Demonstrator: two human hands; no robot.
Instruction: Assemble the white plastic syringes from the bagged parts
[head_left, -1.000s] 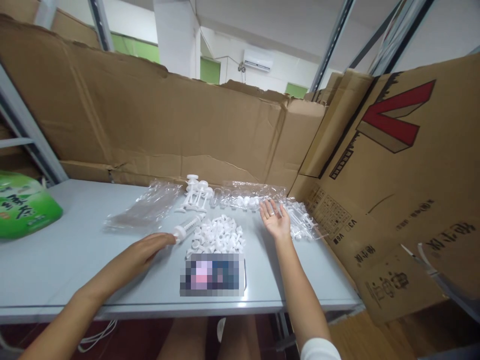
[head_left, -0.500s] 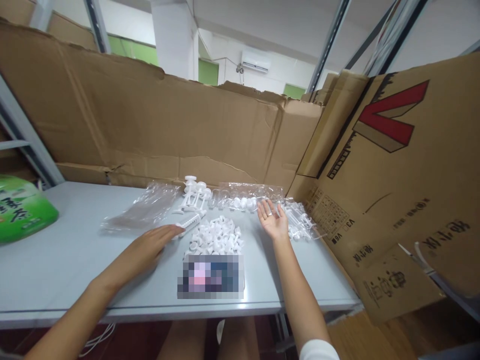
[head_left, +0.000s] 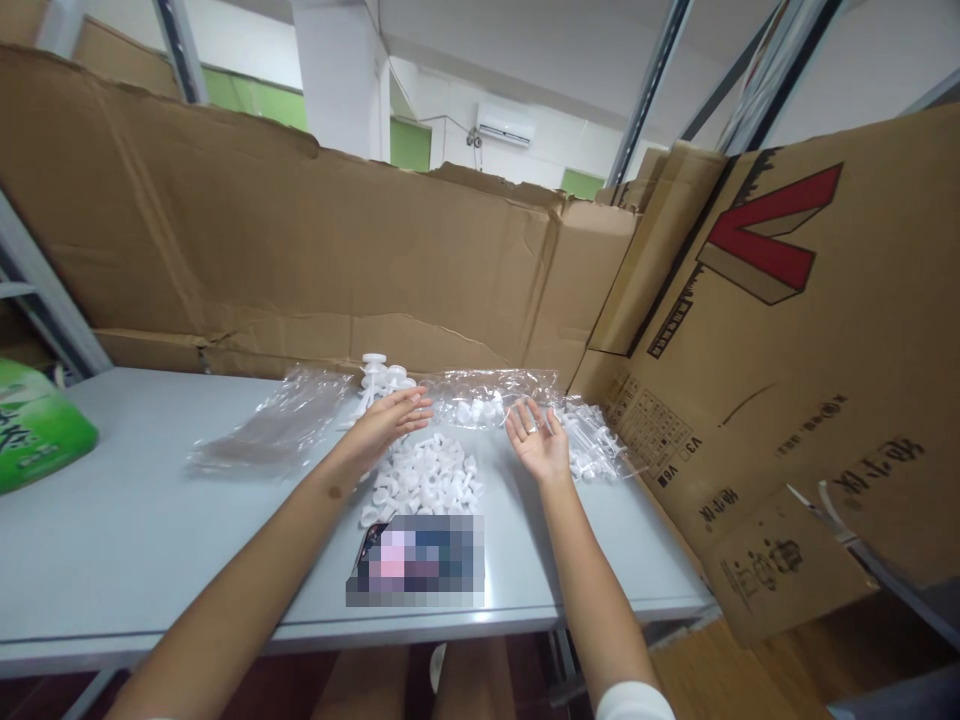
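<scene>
My left hand (head_left: 391,418) is raised over the back edge of a pile of small white plastic caps (head_left: 431,475), its fingers stretched out and nothing visible in it. Behind it stands a cluster of white plastic pieces with round disc tops (head_left: 375,368), partly hidden by the hand. To the right, my right hand (head_left: 538,440) is palm up with its fingers spread and bare. It is nearest a clear plastic bag (head_left: 517,382) with white pieces (head_left: 481,410) by it, and another clear bag of white parts (head_left: 596,445) lies just beyond its right side.
A phone (head_left: 420,560) with a blurred-out screen lies in front of the caps. At left are a flat clear plastic bag (head_left: 274,425) and a green container (head_left: 37,425). Cardboard walls (head_left: 337,240) border the table (head_left: 135,540) at the back and right.
My left hand has moved up and right, away from the ribbed white row of pieces it was touching at the table, and its fingers now point right. My right hand stays nearly in place.
</scene>
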